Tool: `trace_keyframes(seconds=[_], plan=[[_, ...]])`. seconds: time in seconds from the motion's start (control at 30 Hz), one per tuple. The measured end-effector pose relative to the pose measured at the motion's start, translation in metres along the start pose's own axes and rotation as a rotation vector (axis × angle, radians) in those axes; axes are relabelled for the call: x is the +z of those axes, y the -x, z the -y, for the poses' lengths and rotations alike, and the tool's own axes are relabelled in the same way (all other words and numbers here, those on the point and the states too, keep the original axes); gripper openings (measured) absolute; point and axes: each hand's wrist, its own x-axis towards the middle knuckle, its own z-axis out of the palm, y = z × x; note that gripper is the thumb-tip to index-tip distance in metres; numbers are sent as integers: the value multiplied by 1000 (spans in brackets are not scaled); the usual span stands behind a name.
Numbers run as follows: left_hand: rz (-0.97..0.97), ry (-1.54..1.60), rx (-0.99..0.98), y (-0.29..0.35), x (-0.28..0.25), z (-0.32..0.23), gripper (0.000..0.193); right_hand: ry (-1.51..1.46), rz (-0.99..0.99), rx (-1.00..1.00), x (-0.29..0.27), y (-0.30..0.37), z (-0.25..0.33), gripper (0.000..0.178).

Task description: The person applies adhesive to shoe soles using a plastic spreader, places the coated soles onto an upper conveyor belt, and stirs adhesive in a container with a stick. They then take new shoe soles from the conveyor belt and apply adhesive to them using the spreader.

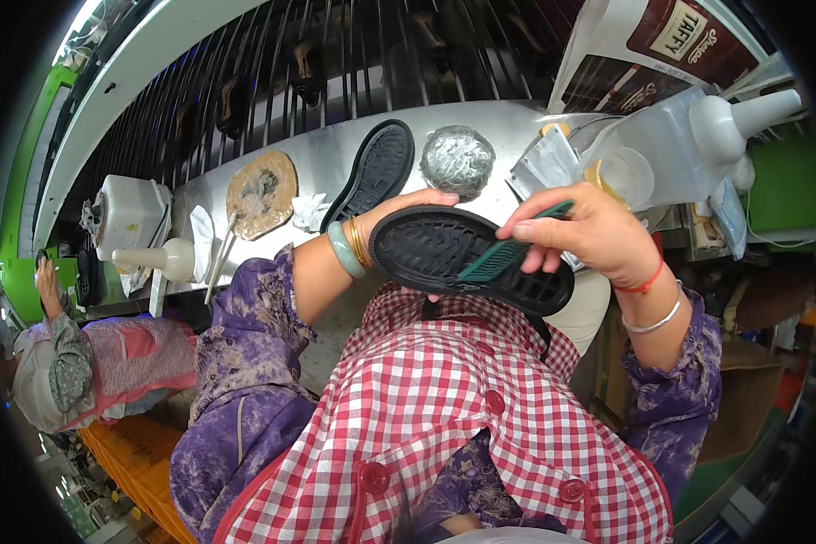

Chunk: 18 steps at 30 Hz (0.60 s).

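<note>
My left hand is closed round the far edge of a black rubber shoe sole, held tilted over my lap with its hollow, ribbed inner side up. Pinched between the thumb and fingers of my right hand is a slim dark green brush-like tool with fine slanted lines. Its lower end meets the inside of the sole near the middle. Just beyond my left hand, a second black shoe sole lies on the metal worktable.
A round silvery wrapped lump and a brown disc with dark residue lie on the table. At right stands a large clear nozzle bottle; at left, a smaller white-nozzled bottle. Another person works at far left. Black rack bars rise behind.
</note>
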Motion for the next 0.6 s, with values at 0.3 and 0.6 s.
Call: trace_keyframes(seconds=[0.3, 0.6], plan=[[186, 35, -22, -6, -22, 2, 69, -145, -151, -230, -7, 25, -18, 13], [184, 162, 31, 9, -16, 0, 68, 372, -150, -715, 19, 11, -29, 16]])
